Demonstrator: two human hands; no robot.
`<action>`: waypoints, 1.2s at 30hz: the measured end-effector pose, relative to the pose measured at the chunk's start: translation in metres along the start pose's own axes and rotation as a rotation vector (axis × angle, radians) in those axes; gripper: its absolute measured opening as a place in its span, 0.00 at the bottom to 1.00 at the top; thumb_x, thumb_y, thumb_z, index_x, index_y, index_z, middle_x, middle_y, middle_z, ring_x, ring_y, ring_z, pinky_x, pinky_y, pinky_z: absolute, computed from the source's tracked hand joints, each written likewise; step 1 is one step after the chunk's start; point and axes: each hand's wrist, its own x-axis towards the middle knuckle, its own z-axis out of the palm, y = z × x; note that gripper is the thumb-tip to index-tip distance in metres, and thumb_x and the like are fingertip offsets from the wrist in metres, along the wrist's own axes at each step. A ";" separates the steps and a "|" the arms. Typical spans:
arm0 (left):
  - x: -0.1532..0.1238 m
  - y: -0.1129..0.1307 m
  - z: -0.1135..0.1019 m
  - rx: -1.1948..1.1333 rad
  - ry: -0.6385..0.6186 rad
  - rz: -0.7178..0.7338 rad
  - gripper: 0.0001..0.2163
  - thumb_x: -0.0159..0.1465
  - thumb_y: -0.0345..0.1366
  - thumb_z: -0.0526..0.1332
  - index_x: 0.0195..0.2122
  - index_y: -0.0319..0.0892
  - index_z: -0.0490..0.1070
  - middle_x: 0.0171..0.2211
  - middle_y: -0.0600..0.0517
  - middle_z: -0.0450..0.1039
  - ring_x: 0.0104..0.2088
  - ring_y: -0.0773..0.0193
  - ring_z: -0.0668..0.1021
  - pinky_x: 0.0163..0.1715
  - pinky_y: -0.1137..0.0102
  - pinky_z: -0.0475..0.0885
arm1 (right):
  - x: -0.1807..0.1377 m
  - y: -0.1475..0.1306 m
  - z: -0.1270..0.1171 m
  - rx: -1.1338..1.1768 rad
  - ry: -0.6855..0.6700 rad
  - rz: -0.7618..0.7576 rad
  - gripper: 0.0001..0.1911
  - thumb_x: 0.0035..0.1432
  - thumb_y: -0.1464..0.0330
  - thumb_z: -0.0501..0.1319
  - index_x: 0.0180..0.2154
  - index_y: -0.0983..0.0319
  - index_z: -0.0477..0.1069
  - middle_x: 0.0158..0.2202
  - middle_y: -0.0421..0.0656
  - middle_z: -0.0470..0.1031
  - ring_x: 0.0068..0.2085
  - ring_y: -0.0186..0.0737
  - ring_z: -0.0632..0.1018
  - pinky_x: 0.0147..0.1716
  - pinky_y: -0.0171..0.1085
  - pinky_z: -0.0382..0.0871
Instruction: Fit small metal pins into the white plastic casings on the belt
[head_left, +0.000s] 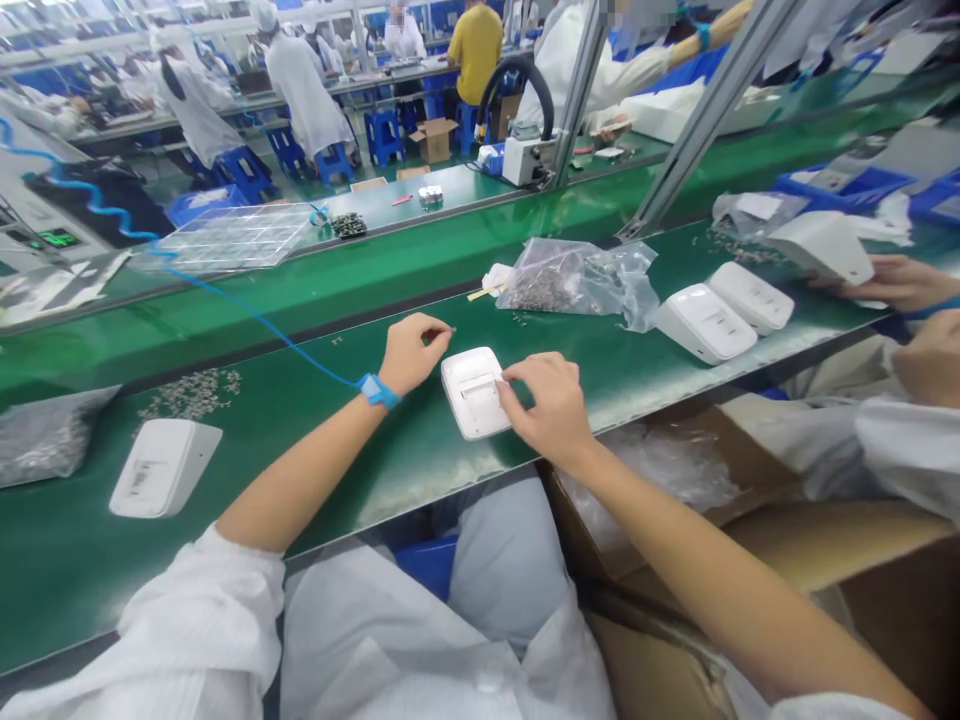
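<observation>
On the green work surface in front of me lies a white plastic housing [474,412] with rounded corners and a recessed slot in its face. My right hand [551,402] is at its right side, thumb and forefinger pinched together over the face; whatever is between the fingertips is too small to make out. Just beyond the housing's upper left corner, my left hand [412,355] is closed in a pinch, with a tiny metal piece [452,330] at its fingertips. A blue wrist strap [378,392] with a coiled cord is on my left wrist.
A bag of small metal parts [555,278] lies behind the housing. At left are loose metal pieces [191,393], another bag [52,440] and a white housing [163,468]. Two more housings [709,322] stand at right, near a co-worker's hand [896,283]. A cardboard box [675,480] sits below the edge.
</observation>
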 end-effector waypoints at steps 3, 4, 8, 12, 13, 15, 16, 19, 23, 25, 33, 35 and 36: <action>-0.035 0.041 0.015 -0.461 -0.032 -0.118 0.12 0.61 0.44 0.63 0.38 0.40 0.78 0.34 0.49 0.79 0.33 0.64 0.77 0.34 0.68 0.71 | 0.004 0.001 -0.002 0.279 0.047 0.151 0.05 0.63 0.65 0.63 0.40 0.58 0.73 0.35 0.42 0.80 0.38 0.42 0.79 0.38 0.42 0.70; -0.043 0.053 0.019 -0.687 -0.068 -0.194 0.12 0.57 0.44 0.67 0.35 0.40 0.79 0.31 0.50 0.78 0.30 0.66 0.75 0.32 0.69 0.69 | 0.005 0.000 -0.003 0.359 0.043 0.177 0.07 0.62 0.64 0.64 0.41 0.58 0.73 0.36 0.42 0.80 0.36 0.40 0.79 0.37 0.41 0.72; -0.057 0.075 0.031 -1.097 -0.143 -0.412 0.11 0.49 0.41 0.72 0.28 0.39 0.78 0.24 0.54 0.72 0.25 0.72 0.69 0.27 0.72 0.63 | 0.001 -0.002 -0.006 0.337 0.039 0.102 0.05 0.64 0.66 0.63 0.41 0.59 0.74 0.36 0.43 0.80 0.35 0.39 0.79 0.36 0.40 0.75; -0.061 0.072 0.031 -1.041 -0.125 -0.409 0.12 0.49 0.41 0.72 0.29 0.38 0.79 0.24 0.53 0.73 0.25 0.72 0.69 0.27 0.72 0.62 | -0.006 0.002 -0.005 0.120 0.029 -0.130 0.10 0.67 0.71 0.58 0.47 0.60 0.75 0.39 0.47 0.81 0.41 0.44 0.80 0.42 0.43 0.77; -0.063 0.070 0.030 -1.020 -0.119 -0.395 0.12 0.50 0.42 0.71 0.30 0.38 0.79 0.24 0.52 0.73 0.25 0.70 0.70 0.28 0.71 0.63 | -0.006 0.003 -0.004 0.091 0.031 -0.179 0.12 0.67 0.73 0.57 0.49 0.60 0.75 0.41 0.49 0.81 0.42 0.44 0.80 0.42 0.44 0.77; -0.068 0.067 0.027 -0.960 -0.111 -0.354 0.13 0.52 0.43 0.68 0.33 0.39 0.80 0.25 0.51 0.74 0.28 0.67 0.73 0.31 0.69 0.66 | -0.006 0.005 -0.003 0.075 0.045 -0.236 0.15 0.67 0.75 0.56 0.51 0.60 0.75 0.41 0.49 0.81 0.42 0.44 0.80 0.42 0.44 0.78; -0.071 0.066 0.026 -0.917 -0.101 -0.334 0.13 0.54 0.43 0.67 0.34 0.40 0.80 0.27 0.51 0.75 0.30 0.66 0.74 0.34 0.68 0.68 | -0.005 0.006 -0.003 0.082 0.054 -0.242 0.16 0.67 0.75 0.56 0.51 0.59 0.75 0.41 0.49 0.81 0.42 0.44 0.80 0.42 0.43 0.78; -0.080 0.057 0.028 -0.724 0.014 -0.310 0.09 0.56 0.41 0.64 0.33 0.42 0.76 0.31 0.51 0.75 0.35 0.62 0.74 0.41 0.64 0.69 | -0.002 0.009 -0.002 0.113 0.059 -0.203 0.13 0.66 0.74 0.57 0.48 0.57 0.77 0.40 0.47 0.81 0.42 0.42 0.81 0.42 0.42 0.78; -0.090 0.040 0.042 -0.309 0.200 -0.341 0.13 0.52 0.37 0.69 0.35 0.43 0.68 0.38 0.50 0.70 0.44 0.55 0.70 0.49 0.58 0.64 | 0.002 0.015 -0.002 0.129 0.015 -0.152 0.09 0.65 0.72 0.59 0.40 0.58 0.78 0.37 0.45 0.81 0.38 0.40 0.81 0.38 0.39 0.78; -0.093 0.035 0.048 -0.026 0.183 -0.336 0.16 0.54 0.39 0.69 0.40 0.43 0.67 0.42 0.48 0.69 0.46 0.52 0.69 0.49 0.56 0.64 | 0.002 0.018 -0.003 0.125 -0.010 -0.143 0.08 0.64 0.72 0.59 0.38 0.58 0.78 0.36 0.44 0.81 0.37 0.39 0.81 0.37 0.39 0.77; -0.091 0.021 0.033 0.110 -0.185 -0.056 0.15 0.66 0.41 0.61 0.54 0.49 0.72 0.48 0.48 0.70 0.51 0.51 0.67 0.50 0.54 0.61 | 0.001 0.017 -0.006 0.025 -0.215 -0.172 0.04 0.64 0.72 0.61 0.37 0.60 0.76 0.43 0.46 0.81 0.43 0.43 0.80 0.42 0.43 0.68; -0.090 0.014 0.027 0.039 -0.257 0.006 0.16 0.65 0.42 0.63 0.53 0.47 0.73 0.47 0.48 0.71 0.50 0.53 0.68 0.50 0.56 0.62 | 0.001 0.013 -0.006 -0.009 -0.320 -0.199 0.04 0.63 0.72 0.62 0.35 0.60 0.75 0.44 0.45 0.81 0.44 0.43 0.79 0.43 0.44 0.64; -0.089 0.011 0.025 -0.002 -0.251 0.014 0.16 0.64 0.43 0.64 0.51 0.44 0.74 0.46 0.48 0.71 0.49 0.54 0.69 0.50 0.57 0.63 | 0.001 0.011 -0.006 -0.016 -0.361 -0.207 0.04 0.62 0.73 0.62 0.34 0.60 0.75 0.44 0.44 0.81 0.44 0.43 0.79 0.43 0.44 0.63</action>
